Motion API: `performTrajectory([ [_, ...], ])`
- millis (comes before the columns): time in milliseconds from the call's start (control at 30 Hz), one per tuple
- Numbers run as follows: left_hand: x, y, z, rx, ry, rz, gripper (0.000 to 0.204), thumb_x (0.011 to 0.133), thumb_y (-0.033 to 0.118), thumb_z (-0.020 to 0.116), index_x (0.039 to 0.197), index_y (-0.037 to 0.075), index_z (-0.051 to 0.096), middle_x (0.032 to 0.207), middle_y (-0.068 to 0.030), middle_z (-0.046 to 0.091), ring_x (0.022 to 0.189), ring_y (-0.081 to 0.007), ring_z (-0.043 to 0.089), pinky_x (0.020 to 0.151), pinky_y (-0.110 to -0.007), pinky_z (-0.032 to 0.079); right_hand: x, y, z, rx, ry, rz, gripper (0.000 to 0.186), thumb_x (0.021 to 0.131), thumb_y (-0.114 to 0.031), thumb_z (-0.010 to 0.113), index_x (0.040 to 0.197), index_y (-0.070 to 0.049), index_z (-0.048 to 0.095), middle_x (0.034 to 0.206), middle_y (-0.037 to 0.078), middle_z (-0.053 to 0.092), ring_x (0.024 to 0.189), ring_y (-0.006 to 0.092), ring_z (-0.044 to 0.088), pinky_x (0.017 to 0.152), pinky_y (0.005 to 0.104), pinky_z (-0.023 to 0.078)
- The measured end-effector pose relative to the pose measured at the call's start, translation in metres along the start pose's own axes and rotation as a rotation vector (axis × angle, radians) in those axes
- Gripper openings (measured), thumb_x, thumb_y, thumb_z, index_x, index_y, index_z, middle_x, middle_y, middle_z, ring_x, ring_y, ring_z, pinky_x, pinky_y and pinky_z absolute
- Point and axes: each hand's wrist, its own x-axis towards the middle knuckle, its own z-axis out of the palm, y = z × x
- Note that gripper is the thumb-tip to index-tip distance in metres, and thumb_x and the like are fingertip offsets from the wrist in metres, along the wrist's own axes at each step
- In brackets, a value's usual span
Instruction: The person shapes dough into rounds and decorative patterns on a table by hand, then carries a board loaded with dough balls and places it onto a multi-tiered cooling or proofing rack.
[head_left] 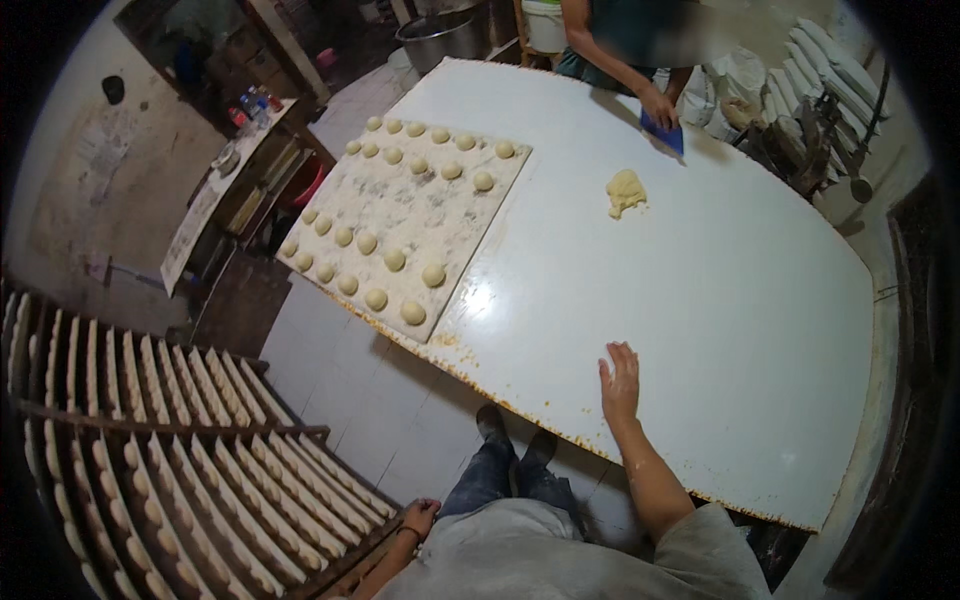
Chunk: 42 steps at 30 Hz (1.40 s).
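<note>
The right hand (620,382) lies open, palm down and dusted with flour, on the near edge of the big white table (700,330), touching nothing else. The left hand (418,516) hangs low beside the leg, fingers loosely curled and empty, just next to the wooden rack (190,470) of shaped dough.

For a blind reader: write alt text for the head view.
The person's right hand rests open on a large white table, the left hand hanging near a rack of shaped dough. A floured board holds dough balls; opposite, another person's hand holds a blue scraper near a dough lump.
</note>
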Motion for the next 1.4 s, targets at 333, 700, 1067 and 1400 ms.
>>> performTrajectory([
  [333, 0.042, -0.011, -0.037, 0.029, 0.046, 0.129, 0.028, 0.097, 0.029, 0.07, 0.109, 0.004, 0.074, 0.101, -0.0105, 0.076, 0.085, -0.0191, 0.069, 0.083, -0.037, 0.056, -0.03, -0.012, 0.002, 0.082, -0.126, 0.025, 0.026, 0.102, -0.015, 0.067, 0.124, -0.001, 0.069, 0.133, 0.018, 0.062, 0.135, 0.0378, 0.052, 0.118, 0.0479, 0.04],
  [700, 0.172, 0.04, -0.092, 0.111, -0.079, 0.195, 0.031, 0.098, 0.032, 0.07, 0.11, 0.005, 0.076, 0.101, -0.0113, 0.079, 0.092, -0.0226, 0.074, 0.088, -0.037, 0.057, -0.055, -0.025, -0.007, 0.012, -0.133, 0.268, 0.024, 0.105, -0.016, 0.064, 0.123, 0.0, 0.065, 0.137, 0.022, 0.06, 0.134, 0.0408, 0.051, 0.116, 0.0477, 0.041],
  [1067, 0.333, 0.075, -0.224, -0.154, -0.179, 0.118, 0.021, 0.102, 0.03, 0.07, 0.111, 0.011, 0.068, 0.096, -0.0023, 0.071, 0.08, -0.0158, 0.072, 0.058, -0.029, 0.049, -0.006, -0.076, 0.037, 0.112, 0.33, 0.908, 0.036, 0.099, -0.01, 0.069, 0.132, 0.0, 0.059, 0.116, 0.011, 0.064, 0.104, 0.0224, 0.063, 0.095, 0.0361, 0.053],
  [1400, 0.316, 0.127, -0.316, -0.364, -0.11, 0.074, 0.023, 0.101, 0.029, 0.071, 0.115, 0.011, 0.068, 0.101, -0.0034, 0.071, 0.086, -0.0169, 0.073, 0.064, -0.03, 0.053, 0.31, -0.257, 0.234, 0.156, -0.344, 0.318, 0.055, 0.09, -0.026, 0.076, 0.139, -0.007, 0.06, 0.128, 0.017, 0.063, 0.124, 0.0368, 0.06, 0.107, 0.0467, 0.049],
])
